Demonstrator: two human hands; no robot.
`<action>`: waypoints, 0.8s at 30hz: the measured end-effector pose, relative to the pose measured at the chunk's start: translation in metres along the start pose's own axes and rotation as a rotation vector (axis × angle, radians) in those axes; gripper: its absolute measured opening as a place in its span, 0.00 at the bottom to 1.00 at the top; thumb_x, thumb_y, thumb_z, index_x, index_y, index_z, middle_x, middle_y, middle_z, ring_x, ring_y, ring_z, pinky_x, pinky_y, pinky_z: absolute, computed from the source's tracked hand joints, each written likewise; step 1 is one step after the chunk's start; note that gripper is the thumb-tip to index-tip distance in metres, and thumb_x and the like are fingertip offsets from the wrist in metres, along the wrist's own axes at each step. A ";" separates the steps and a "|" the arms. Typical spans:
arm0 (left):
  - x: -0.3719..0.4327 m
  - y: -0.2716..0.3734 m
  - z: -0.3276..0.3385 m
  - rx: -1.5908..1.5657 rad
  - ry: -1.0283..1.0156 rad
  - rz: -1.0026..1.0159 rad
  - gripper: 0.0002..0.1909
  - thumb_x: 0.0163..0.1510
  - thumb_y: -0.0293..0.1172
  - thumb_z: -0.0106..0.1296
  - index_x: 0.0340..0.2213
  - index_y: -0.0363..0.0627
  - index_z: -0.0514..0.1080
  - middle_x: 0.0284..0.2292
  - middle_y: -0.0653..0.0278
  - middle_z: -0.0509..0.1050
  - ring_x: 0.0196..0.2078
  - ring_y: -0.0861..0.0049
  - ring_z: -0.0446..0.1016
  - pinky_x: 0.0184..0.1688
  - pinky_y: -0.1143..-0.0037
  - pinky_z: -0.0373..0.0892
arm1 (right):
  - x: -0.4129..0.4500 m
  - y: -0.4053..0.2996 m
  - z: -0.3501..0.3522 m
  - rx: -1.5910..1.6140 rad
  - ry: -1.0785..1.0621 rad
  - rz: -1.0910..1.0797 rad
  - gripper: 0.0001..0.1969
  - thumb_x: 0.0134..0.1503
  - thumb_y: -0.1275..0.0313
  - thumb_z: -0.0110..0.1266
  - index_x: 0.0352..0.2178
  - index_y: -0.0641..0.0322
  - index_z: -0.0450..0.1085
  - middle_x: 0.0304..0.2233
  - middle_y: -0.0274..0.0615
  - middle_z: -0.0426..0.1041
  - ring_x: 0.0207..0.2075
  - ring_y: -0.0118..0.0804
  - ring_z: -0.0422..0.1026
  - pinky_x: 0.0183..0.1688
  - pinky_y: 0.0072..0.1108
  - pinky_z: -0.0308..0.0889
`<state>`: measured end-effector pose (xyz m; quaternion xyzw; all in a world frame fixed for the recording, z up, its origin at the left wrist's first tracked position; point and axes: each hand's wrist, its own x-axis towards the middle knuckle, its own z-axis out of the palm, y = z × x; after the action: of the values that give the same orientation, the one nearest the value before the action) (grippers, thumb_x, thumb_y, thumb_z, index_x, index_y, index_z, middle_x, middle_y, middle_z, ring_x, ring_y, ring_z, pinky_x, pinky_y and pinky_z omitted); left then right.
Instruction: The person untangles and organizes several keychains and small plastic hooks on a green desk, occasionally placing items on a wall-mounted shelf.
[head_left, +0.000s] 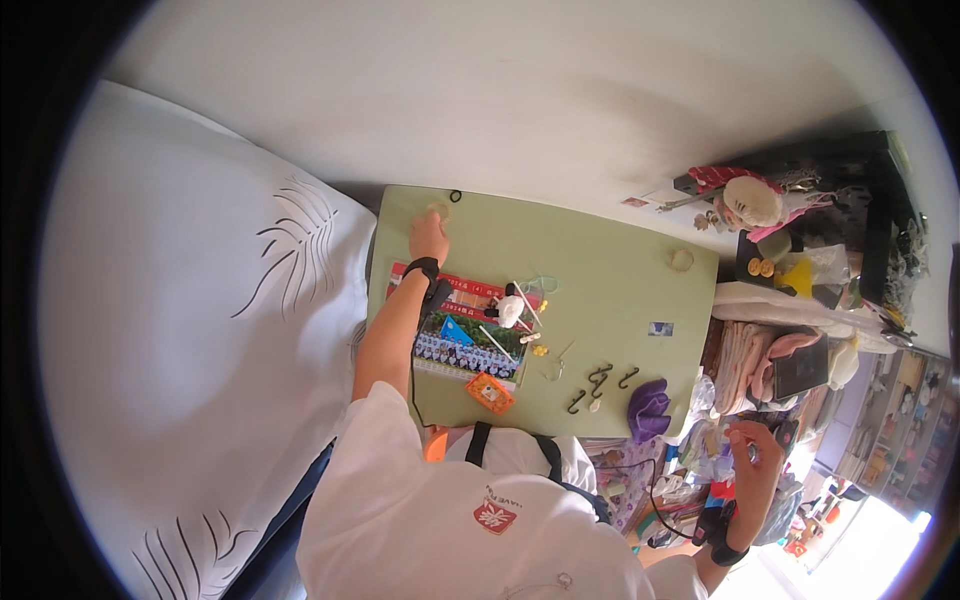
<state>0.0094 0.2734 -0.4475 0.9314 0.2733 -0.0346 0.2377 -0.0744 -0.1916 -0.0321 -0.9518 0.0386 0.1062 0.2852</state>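
Observation:
My left hand (429, 238) reaches to the far left corner of the green tabletop (592, 292), its fingertips closed on the near side of a thin, pale ring (442, 211). Just beyond lies a small black ring (455, 196). Off the table's right edge, my right hand (759, 448) is raised with bent fingers. Whether it pinches something small is unclear. A printed group photo (457, 352) lies under my left forearm. On and around it are a white-and-black plush piece (510, 310), white sticks (497, 343) and an orange packet (490, 393).
Several dark hooks (600, 380) and a purple fabric piece (649, 409) lie at the table's near right. Another pale ring (682, 259) and a small picture card (660, 328) are farther right. Crowded shelves (772, 337) stand beyond. A white cover (187, 300) borders the left.

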 end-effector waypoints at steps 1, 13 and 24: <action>-0.001 0.004 0.002 0.028 0.055 0.059 0.10 0.47 0.26 0.46 0.34 0.41 0.65 0.33 0.48 0.67 0.38 0.54 0.65 0.39 0.62 0.63 | -0.003 0.001 0.000 0.004 0.011 0.028 0.05 0.47 0.75 0.51 0.26 0.68 0.69 0.22 0.40 0.70 0.24 0.30 0.67 0.30 0.19 0.61; -0.055 0.039 -0.062 -0.760 -0.128 0.129 0.10 0.54 0.33 0.40 0.30 0.37 0.65 0.28 0.54 0.72 0.32 0.60 0.69 0.35 0.70 0.64 | 0.008 -0.003 0.038 0.120 -0.106 -0.100 0.06 0.48 0.75 0.53 0.27 0.68 0.70 0.23 0.41 0.71 0.25 0.29 0.68 0.30 0.19 0.63; 0.064 -0.034 0.000 -0.317 -0.103 0.052 0.13 0.47 0.35 0.41 0.28 0.36 0.66 0.28 0.47 0.70 0.32 0.49 0.67 0.35 0.59 0.63 | -0.016 0.003 0.033 0.114 -0.171 -0.048 0.07 0.48 0.74 0.53 0.28 0.67 0.70 0.25 0.41 0.72 0.26 0.32 0.69 0.31 0.19 0.63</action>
<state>0.0458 0.3298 -0.4739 0.8860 0.2387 -0.0323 0.3963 -0.0958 -0.1760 -0.0568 -0.9222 -0.0027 0.1777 0.3434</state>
